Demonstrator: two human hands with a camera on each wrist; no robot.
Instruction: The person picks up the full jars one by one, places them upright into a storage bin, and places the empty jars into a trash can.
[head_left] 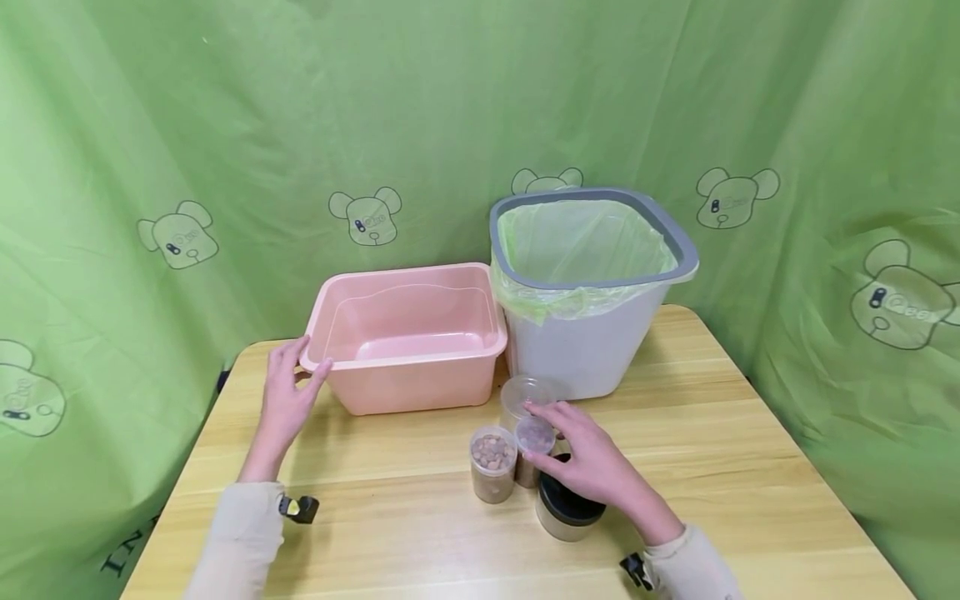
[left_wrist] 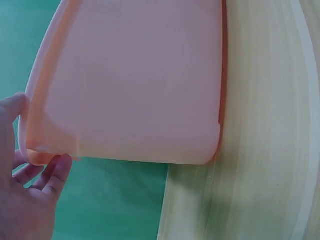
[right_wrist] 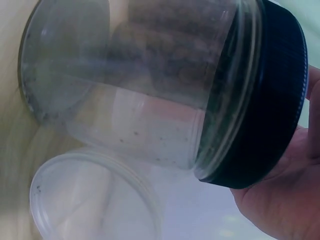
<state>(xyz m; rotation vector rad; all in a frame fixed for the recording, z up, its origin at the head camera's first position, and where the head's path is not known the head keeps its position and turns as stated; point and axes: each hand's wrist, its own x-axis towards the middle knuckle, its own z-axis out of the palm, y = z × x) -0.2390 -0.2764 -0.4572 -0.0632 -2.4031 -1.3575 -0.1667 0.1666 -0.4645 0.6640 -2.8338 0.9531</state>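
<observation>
A pink plastic basin (head_left: 412, 387) stands at the back left of the table. At its front left corner my left hand (head_left: 288, 396) grips the rim, and the left wrist view shows fingertips curled around that edge. My right hand (head_left: 581, 454) spans the top of a small lidded jar (head_left: 528, 472), with index finger and thumb on opposite sides of it. Pebbles (head_left: 492, 452) fill an open clear jar just left. Behind stands a clear, empty-looking container (head_left: 517, 393). Under my right hand is a larger clear jar with a black lid (head_left: 562, 502), large in the right wrist view.
Right of the basin stands a white bin (head_left: 577, 354) with a grey rim and a pale green liner bag (head_left: 577, 250). Green curtains (head_left: 435, 125) hang around the back and sides of the wooden table (head_left: 390, 500).
</observation>
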